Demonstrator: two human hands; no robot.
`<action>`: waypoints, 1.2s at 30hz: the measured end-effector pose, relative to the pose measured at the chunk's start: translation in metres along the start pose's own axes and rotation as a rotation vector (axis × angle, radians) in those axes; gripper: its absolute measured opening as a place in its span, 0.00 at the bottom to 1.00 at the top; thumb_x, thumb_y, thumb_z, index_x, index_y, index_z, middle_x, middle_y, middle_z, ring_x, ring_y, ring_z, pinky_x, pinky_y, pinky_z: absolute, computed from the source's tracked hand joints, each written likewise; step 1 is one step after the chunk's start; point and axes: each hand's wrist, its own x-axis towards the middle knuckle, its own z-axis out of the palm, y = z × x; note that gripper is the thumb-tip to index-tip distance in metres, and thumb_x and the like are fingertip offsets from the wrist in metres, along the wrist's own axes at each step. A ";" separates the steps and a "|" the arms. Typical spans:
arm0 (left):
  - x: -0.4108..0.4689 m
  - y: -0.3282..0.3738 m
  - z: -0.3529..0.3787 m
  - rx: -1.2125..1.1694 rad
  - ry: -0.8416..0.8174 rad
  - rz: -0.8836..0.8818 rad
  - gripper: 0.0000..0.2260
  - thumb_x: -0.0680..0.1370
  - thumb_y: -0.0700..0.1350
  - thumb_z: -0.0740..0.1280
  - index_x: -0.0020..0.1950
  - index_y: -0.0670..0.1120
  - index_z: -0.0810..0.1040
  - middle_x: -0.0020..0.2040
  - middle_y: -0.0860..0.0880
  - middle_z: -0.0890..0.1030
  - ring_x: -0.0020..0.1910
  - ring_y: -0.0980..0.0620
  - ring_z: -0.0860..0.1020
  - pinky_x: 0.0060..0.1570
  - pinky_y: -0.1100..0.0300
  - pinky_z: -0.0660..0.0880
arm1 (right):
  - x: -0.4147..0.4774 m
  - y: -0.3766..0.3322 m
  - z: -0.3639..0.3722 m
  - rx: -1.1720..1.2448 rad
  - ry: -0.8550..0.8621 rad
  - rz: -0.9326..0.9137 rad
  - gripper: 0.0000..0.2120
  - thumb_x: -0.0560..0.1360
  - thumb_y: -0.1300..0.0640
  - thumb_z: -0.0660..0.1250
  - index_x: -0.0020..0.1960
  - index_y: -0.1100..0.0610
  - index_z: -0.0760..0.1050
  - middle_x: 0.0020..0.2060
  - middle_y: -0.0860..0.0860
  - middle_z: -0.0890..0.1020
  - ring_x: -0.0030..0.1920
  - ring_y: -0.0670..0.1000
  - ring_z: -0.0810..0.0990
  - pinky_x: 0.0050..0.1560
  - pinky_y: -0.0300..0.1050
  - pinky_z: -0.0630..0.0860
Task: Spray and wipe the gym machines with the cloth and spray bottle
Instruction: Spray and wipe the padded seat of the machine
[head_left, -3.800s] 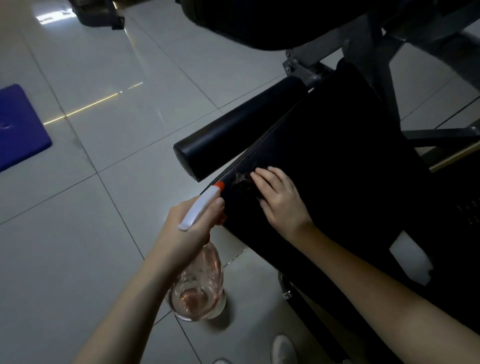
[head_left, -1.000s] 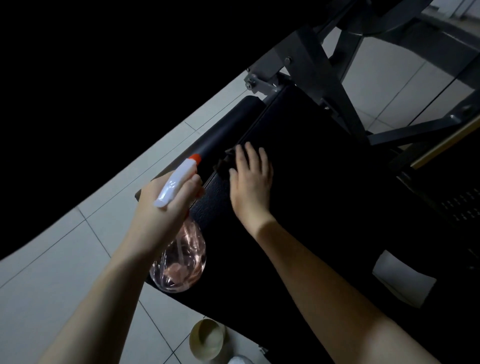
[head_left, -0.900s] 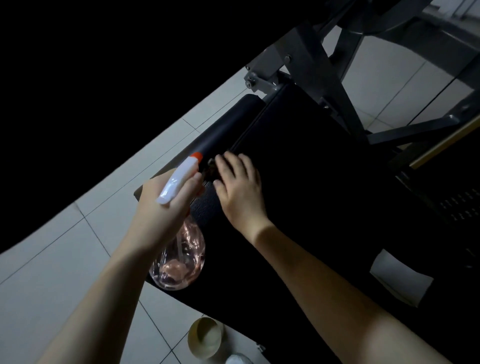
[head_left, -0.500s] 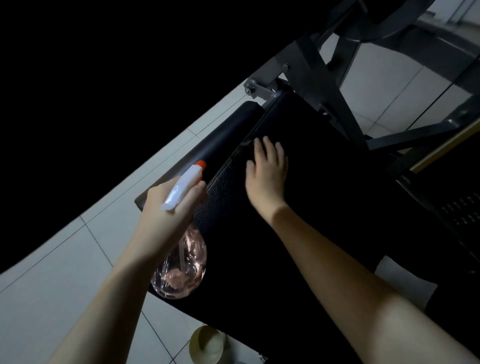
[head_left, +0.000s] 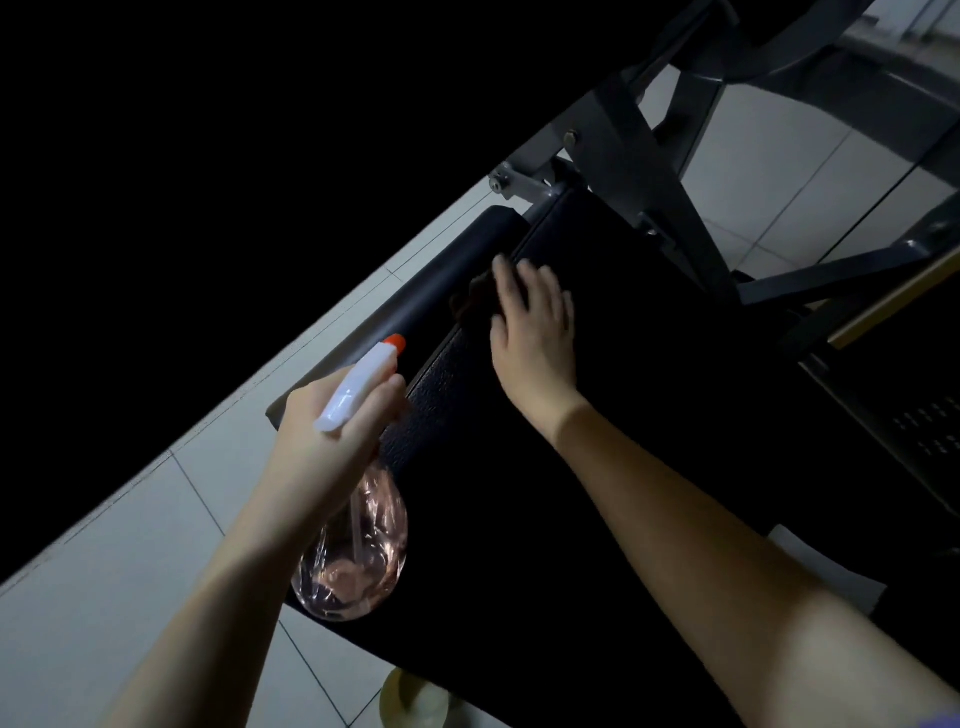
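My left hand (head_left: 332, 431) grips the neck of a clear spray bottle (head_left: 358, 551) with a white trigger head and orange nozzle, held beside the left edge of a black padded bench seat (head_left: 597, 415). Pinkish liquid sits in the bottle's bottom. My right hand (head_left: 535, 327) lies flat with straight fingers on a dark cloth (head_left: 470, 299), pressing it onto the pad near its far left edge. Most of the cloth is hidden under the hand and hard to tell from the pad. A black foam roller (head_left: 415, 306) runs alongside that edge.
Grey steel frame bars (head_left: 639, 150) rise behind the pad. A large black shape (head_left: 208, 182) fills the upper left. Pale floor tiles (head_left: 114, 571) lie at lower left. A white label (head_left: 826, 577) sits by my right forearm and a pale round object (head_left: 415, 701) lies below the bench.
My right hand has slid the cloth back and forth along the pad's far left edge, now shifted slightly left toward the roller. The left hand keeps the bottle almost still.
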 end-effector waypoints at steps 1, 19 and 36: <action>0.000 0.001 0.001 0.003 -0.008 0.002 0.19 0.68 0.63 0.65 0.54 0.55 0.81 0.42 0.45 0.83 0.39 0.46 0.77 0.37 0.58 0.70 | 0.005 -0.007 0.002 0.060 -0.002 0.086 0.28 0.78 0.57 0.59 0.76 0.51 0.57 0.74 0.55 0.61 0.74 0.58 0.56 0.72 0.55 0.53; 0.013 0.006 0.012 0.022 -0.045 -0.079 0.16 0.65 0.64 0.65 0.45 0.58 0.81 0.36 0.39 0.75 0.37 0.49 0.70 0.38 0.56 0.63 | 0.014 0.004 0.005 0.090 0.108 0.033 0.20 0.75 0.57 0.58 0.66 0.61 0.71 0.64 0.57 0.73 0.63 0.60 0.69 0.64 0.54 0.67; 0.041 0.026 0.031 0.106 -0.058 -0.018 0.19 0.72 0.57 0.64 0.41 0.41 0.78 0.38 0.36 0.80 0.32 0.51 0.74 0.30 0.60 0.68 | -0.014 0.061 -0.012 0.081 -0.018 -0.179 0.21 0.76 0.53 0.55 0.65 0.61 0.73 0.62 0.57 0.74 0.63 0.58 0.69 0.62 0.55 0.70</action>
